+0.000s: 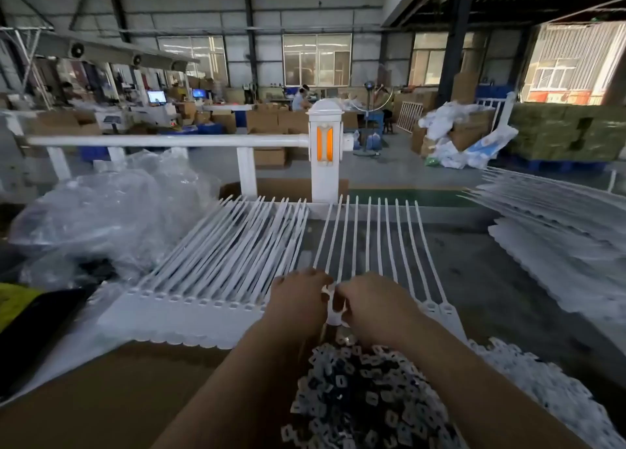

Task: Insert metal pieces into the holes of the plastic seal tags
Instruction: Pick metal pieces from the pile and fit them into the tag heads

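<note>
Two hands meet at the middle of the bench (501, 279): the left hand (298, 299) and right hand (369, 303) both pinch the head of one white seal tag (333, 308). About ten tags (372, 235) lie in this strip, tails running to 12 o'clock. A second strip (216, 255) lies at 10 o'clock. Metal pieces (366, 391), too many to count, are heaped at 6 o'clock.

Daylight from rear windows (316, 59) lights a dim hall; soft blur throughout, wide-angle bending at edges.
</note>
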Tool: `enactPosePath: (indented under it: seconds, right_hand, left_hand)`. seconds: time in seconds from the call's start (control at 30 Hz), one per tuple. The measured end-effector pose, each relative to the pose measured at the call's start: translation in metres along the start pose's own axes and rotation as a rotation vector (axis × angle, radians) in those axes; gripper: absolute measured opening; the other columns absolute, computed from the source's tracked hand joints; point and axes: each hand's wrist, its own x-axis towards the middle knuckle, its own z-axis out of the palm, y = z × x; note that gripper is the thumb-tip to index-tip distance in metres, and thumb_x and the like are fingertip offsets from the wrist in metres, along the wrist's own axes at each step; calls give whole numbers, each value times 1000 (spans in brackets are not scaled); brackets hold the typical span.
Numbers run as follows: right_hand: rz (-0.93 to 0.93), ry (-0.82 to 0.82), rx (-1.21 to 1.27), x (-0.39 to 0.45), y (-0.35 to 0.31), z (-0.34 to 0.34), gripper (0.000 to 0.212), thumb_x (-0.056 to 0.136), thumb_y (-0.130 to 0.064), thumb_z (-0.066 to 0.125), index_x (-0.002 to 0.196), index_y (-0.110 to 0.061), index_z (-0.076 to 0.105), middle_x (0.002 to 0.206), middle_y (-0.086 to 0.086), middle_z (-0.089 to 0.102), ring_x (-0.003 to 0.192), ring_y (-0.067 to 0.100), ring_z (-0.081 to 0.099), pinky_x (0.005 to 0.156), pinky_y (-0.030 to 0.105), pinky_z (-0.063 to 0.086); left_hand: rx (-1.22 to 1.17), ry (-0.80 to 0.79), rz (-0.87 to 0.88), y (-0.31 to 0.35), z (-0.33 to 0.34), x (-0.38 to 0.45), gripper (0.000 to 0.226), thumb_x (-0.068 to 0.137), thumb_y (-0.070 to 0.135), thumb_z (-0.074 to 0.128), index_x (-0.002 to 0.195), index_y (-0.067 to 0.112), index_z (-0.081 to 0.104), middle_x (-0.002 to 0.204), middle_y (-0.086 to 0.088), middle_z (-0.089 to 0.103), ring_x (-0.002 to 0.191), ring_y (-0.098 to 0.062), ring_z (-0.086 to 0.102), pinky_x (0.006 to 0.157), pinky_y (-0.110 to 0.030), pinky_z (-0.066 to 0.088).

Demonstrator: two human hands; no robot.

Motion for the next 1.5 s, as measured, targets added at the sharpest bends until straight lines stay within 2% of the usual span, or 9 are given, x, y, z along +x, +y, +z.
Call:
enactPosePath:
  seconds: [0.17,0.3,0.47,0.63,0.8,0.93,1.07,1.23,1.5]
  right_hand:
    - [28,-9,-164,4,21,15,43,95,-34,48,138,-33,45,135,-1,54,120,25,45,93,35,36]
    - [12,-107,-160,-1,32,7,46,91,-38,56,135,-45,46,139,-5,50,127,24,41,102,41,32]
    - [-25,-218,-220,-2,32,-13,43,89,-40,61,130,-48,51,131,-8,56,122,22,48,104,42,31]
    - [-68,-235,-165,3,22,-12,38,87,-40,63,124,-33,54,114,-7,61,105,16,58,91,36,45]
    - [-84,-265,0,8,23,-13,29,84,-38,70,111,-34,60,83,-18,47,84,6,52,66,24,40]
    - [-169,-349,111,7,18,-12,10,83,-30,74,90,-34,69,74,-18,55,62,-4,53,50,12,37]
    - [-299,-449,227,4,11,-14,9,81,-28,76,87,-33,71,79,-17,61,70,-7,57,56,10,45]
    - [-318,-428,243,5,7,-6,20,79,-26,78,95,-32,69,81,-17,61,78,2,60,73,28,56]
    - [-317,-439,284,7,6,-4,15,78,-31,79,90,-28,70,84,-17,65,78,-4,59,65,15,51]
  left_hand:
    - [164,-100,63,-5,28,5,44,99,39,35,143,32,40,148,1,44,137,-25,38,112,-53,16]
    - [144,-44,87,-7,34,1,42,95,48,35,135,37,45,134,0,50,128,-26,43,105,-50,25]
    - [66,-93,44,-9,33,5,44,94,51,40,137,42,43,138,2,44,131,-25,37,106,-49,24]
    - [-37,-163,39,-12,22,12,39,96,44,48,134,39,50,137,1,45,131,-23,38,110,-49,29]
    - [-171,-91,72,-16,25,4,28,96,42,51,122,39,58,122,5,48,121,-18,42,100,-36,27]
    - [-175,-68,122,-22,29,1,29,96,39,50,123,39,59,117,8,46,120,-17,39,101,-39,26]
    - [-201,-80,205,-29,30,3,33,94,29,51,124,39,59,106,16,37,107,-10,34,92,-35,25]
    - [-186,-81,212,-30,35,7,34,94,25,51,123,41,61,115,14,44,113,-12,35,89,-32,19]
    - [-319,-123,175,-30,29,8,47,93,12,52,132,39,56,126,6,44,119,-13,39,104,-30,29]
